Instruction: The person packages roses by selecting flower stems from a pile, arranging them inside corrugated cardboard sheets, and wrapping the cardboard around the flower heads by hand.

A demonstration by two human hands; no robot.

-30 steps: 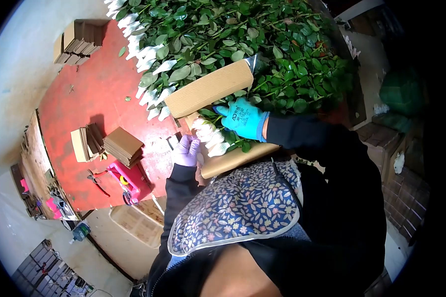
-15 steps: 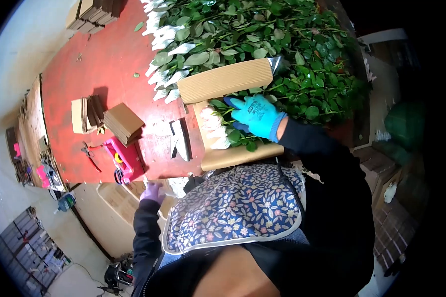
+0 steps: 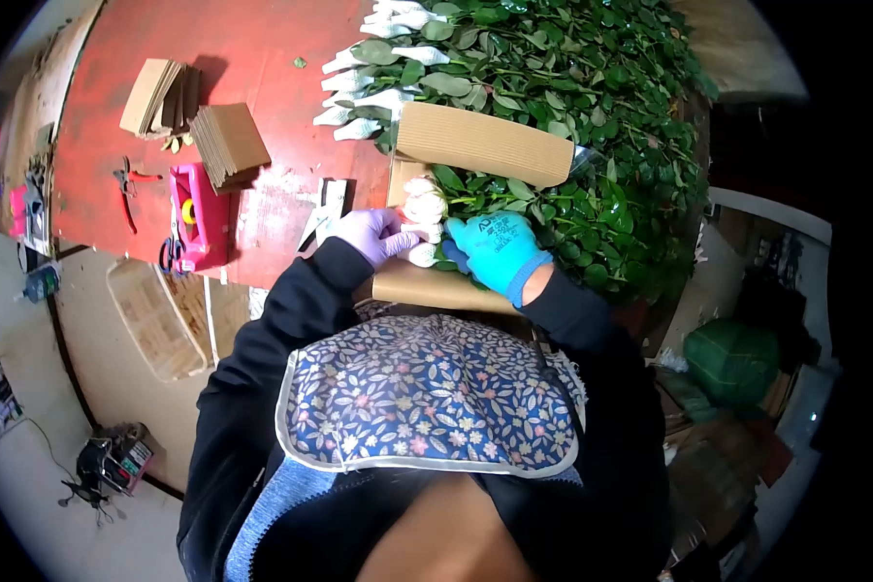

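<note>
Pale pink and white roses point(image 3: 423, 201) lie on brown wrapping paper point(image 3: 446, 290) at the table's front edge. My left hand point(image 3: 371, 236), in a thin purple glove, touches the lowest white bloom from the left; its fingers are bent, and whether they pinch anything is unclear. My right hand point(image 3: 496, 254), in a blue-green coated glove, is over the stems just right of the blooms, fingers curled down around them. A folded strip of corrugated cardboard point(image 3: 485, 144) lies just behind the roses.
Many leafy rose stems point(image 3: 572, 87) with white-netted heads point(image 3: 358, 129) cover the back right. At left on the red table point(image 3: 262, 58) are cardboard stacks point(image 3: 229, 145), red pruners point(image 3: 126, 194), a pink tape dispenser point(image 3: 200, 218) and a white-and-black item point(image 3: 326, 209). A basket point(image 3: 155, 320) stands below.
My left hand has come up from below the table edge to the blooms. My right hand stays over the stems, slightly nearer the table edge. The camera view has shifted.
</note>
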